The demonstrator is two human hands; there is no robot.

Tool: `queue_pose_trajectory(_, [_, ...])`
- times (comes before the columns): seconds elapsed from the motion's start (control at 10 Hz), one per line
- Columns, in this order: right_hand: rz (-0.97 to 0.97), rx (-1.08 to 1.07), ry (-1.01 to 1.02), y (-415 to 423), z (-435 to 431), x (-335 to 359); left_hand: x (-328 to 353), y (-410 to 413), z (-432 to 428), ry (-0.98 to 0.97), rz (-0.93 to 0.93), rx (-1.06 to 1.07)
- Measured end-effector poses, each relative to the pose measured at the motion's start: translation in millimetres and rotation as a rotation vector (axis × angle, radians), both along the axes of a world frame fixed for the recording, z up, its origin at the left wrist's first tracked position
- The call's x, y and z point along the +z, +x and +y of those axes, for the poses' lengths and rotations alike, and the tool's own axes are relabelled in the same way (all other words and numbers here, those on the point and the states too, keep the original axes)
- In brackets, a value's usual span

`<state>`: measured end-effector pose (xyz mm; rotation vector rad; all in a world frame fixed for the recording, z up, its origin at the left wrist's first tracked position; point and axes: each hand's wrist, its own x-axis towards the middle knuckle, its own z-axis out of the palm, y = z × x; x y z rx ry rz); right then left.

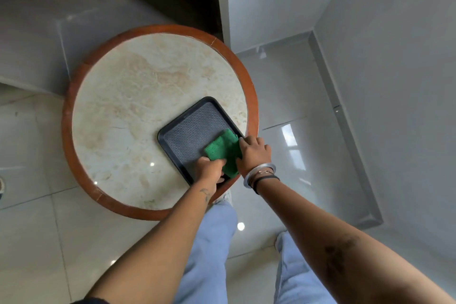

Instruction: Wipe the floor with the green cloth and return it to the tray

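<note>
A folded green cloth (220,149) lies in the near right corner of a dark grey tray (187,131) with a patterned floor. The tray rests on a round marble-topped table (138,96) near its right edge. My left hand (209,170) pinches the cloth's near edge, thumb on top. My right hand (254,153), with bangles on the wrist, presses fingertips on the cloth's right side over the tray's rim. Part of the cloth is hidden under both hands.
The table has a brown wooden rim (74,86). Glossy light floor tiles (308,111) surround it. A white wall and skirting (345,118) run along the right. My legs in light blue jeans (214,242) stand just below the table.
</note>
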<state>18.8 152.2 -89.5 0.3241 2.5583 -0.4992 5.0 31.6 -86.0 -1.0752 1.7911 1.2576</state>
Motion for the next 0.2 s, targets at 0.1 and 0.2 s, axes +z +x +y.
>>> queue_pose_trajectory(0.1, [0.044, 0.005, 0.038, -3.1, 6.4, 18.8, 12.3, -10.5, -0.9, -0.051, 0.022, -0.017])
queue_pose_trajectory(0.2, [0.242, -0.320, -0.184, 9.7, 25.2, 78.2, 53.6, -10.2, -2.8, -0.227, 0.169, -0.174])
